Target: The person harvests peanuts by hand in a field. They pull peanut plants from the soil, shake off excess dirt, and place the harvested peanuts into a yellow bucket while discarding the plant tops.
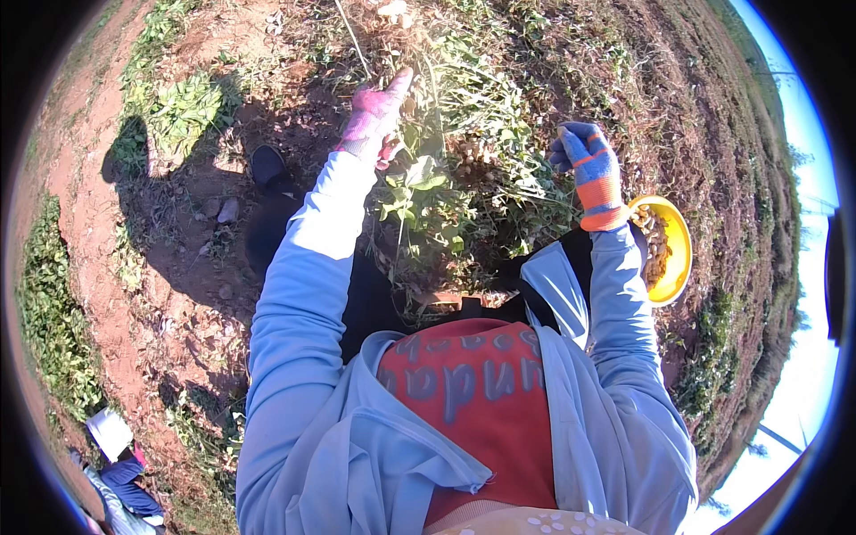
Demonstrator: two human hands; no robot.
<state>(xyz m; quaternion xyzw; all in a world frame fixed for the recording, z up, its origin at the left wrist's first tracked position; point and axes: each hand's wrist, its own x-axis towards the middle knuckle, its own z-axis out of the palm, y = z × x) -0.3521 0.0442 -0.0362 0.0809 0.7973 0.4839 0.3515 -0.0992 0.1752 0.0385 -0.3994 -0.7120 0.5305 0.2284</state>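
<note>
My left hand (376,117), in a pink knit glove, is curled around a peanut plant (418,177), with one finger stretched forward along its stems. Green leaves hang below that hand, and pale, dry roots spread ahead of it. My right hand (588,167) wears a blue and orange striped glove and is raised to the right of the plants. Its fingers are bent in towards the thumb; whether a pod sits between them is hidden. Pale peanut pods (478,157) cluster among the foliage between my hands. Beside my right wrist is a yellow bowl (681,251) holding picked peanuts (652,244).
Uprooted plants (495,100) lie in front of me, and more leafy heaps (184,110) are at the left. A stone (228,211) rests on the reddish soil near a dark shoe (267,166). Part of another person (127,485) shows at lower left, near a white container (109,433).
</note>
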